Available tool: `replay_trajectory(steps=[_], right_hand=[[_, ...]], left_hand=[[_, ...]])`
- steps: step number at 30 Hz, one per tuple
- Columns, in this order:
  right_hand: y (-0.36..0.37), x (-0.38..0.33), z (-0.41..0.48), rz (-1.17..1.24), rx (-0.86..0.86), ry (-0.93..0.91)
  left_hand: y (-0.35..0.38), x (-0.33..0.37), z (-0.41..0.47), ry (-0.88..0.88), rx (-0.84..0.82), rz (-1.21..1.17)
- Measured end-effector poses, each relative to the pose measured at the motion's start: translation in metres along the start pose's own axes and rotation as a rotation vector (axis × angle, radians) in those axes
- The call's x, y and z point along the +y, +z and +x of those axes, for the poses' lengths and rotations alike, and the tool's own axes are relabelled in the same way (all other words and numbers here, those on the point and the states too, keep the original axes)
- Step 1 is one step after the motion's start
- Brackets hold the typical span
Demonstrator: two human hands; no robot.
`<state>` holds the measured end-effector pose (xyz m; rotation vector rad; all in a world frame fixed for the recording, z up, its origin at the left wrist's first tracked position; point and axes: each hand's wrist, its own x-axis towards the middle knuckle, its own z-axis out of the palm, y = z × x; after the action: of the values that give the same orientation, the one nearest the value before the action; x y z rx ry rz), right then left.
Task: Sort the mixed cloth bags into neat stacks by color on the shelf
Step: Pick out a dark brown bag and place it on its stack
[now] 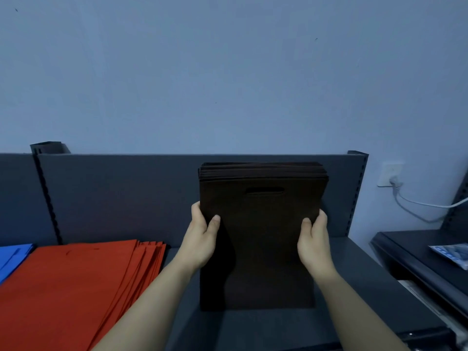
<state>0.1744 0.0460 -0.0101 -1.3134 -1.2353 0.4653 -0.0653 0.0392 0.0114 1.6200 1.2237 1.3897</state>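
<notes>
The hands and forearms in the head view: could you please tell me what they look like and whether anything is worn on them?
The left hand and the right hand are bare: no gloves, rings, watch or bracelet show. The nails look short and unpainted. The left forearm and the right forearm are bare too, with no sleeve in view down to the picture's bottom edge.

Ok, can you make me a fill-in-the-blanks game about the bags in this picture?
1. The left hand and right hand hold the upright bag stack, which is dark ____.
2. The red bags lie flat to the ____ of it.
3. The far-left pile is coloured ____.
4. The white cable runs to a socket on the ____.
Missing words: brown, left, blue, wall.
</notes>
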Motion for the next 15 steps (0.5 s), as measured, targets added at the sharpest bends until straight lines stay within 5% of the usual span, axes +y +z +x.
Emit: replay_trajectory(steps=[9,15], right_hand=[[-0.009,-0.006,0.002,-0.1,0.022,-0.026],[-0.044,-0.021,0.043,-0.404,-0.019,0.056]], left_hand=[[0.013,0.012,0.008,-0.017,0.106,0.115],[0.039,0.014,0.029,-0.332,0.015,0.058]])
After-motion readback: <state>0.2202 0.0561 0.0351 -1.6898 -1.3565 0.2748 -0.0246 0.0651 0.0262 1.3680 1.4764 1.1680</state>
